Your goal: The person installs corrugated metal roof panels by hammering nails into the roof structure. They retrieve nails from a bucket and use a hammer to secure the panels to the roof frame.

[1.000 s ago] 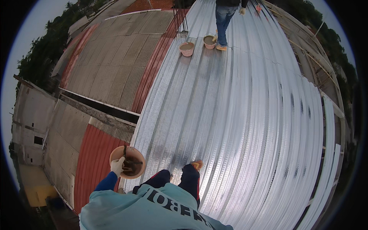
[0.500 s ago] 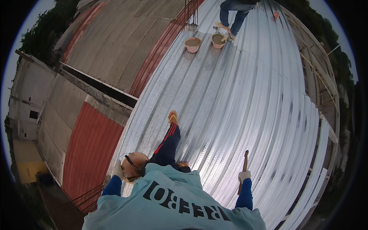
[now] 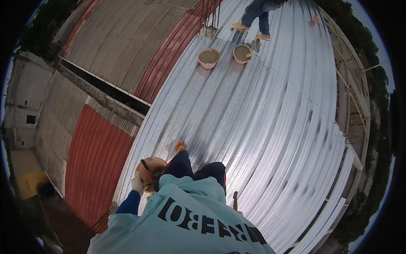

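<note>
My left hand (image 3: 137,183), in a pale glove, grips the rim of an orange-brown bucket (image 3: 153,168) at my left side. A dark strap or handle runs across the bucket, and its inside is hard to make out. My right hand (image 3: 240,213) is almost wholly hidden behind my light blue shirt. Beside it the end of a brown wooden stick (image 3: 235,200) sticks up, apparently still in that hand. My dark-trousered legs and one sandalled foot (image 3: 180,146) are on ribbed metal sheeting (image 3: 237,114).
Two pinkish buckets of grey mortar, one left (image 3: 208,58) and one right (image 3: 242,54), stand on the sheeting ahead. Another person (image 3: 256,19) stands beyond them. The roof edge drops toward red sheets (image 3: 97,169) at left; open framing (image 3: 351,106) runs along the right.
My right hand and the stick have moved left, mostly behind my shirt. The bucket at my left has shifted slightly right and up. My legs and the other person's feet have stepped.
</note>
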